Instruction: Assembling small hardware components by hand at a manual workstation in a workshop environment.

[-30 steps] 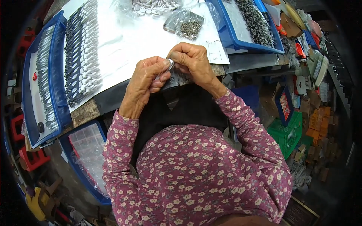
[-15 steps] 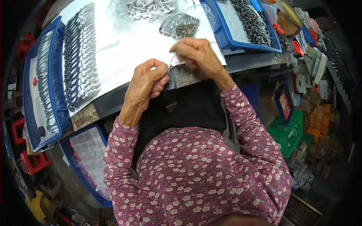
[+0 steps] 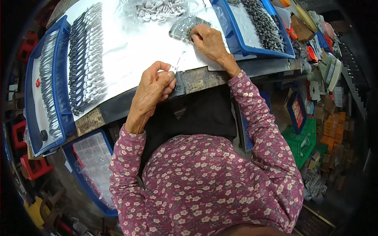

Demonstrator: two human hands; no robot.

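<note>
My left hand [image 3: 153,86] is closed near the table's front edge. Between its thumb and forefinger is a small white plastic part [image 3: 173,68], with a thin metal shaft pointing up and away. My right hand [image 3: 210,43] reaches over a clear plastic bag [image 3: 179,30] that holds small metal pieces. Its fingers are bent and pressed together at the metal pieces, and the fingertips are hidden. Beyond the bag lies a pile of small white plastic parts [image 3: 157,11] on clear plastic.
On the left, rows of black and white parts [image 3: 84,59] cover the white sheet [image 3: 122,55], beside a blue tray [image 3: 61,94] of slender metallic parts. Another blue tray [image 3: 256,49] holds dark parts at the right. A green crate [image 3: 303,137] stands lower right.
My right hand has left my left hand and moved away to the bag of metal pieces. My left hand stays almost in place, with the white part now plainly visible.
</note>
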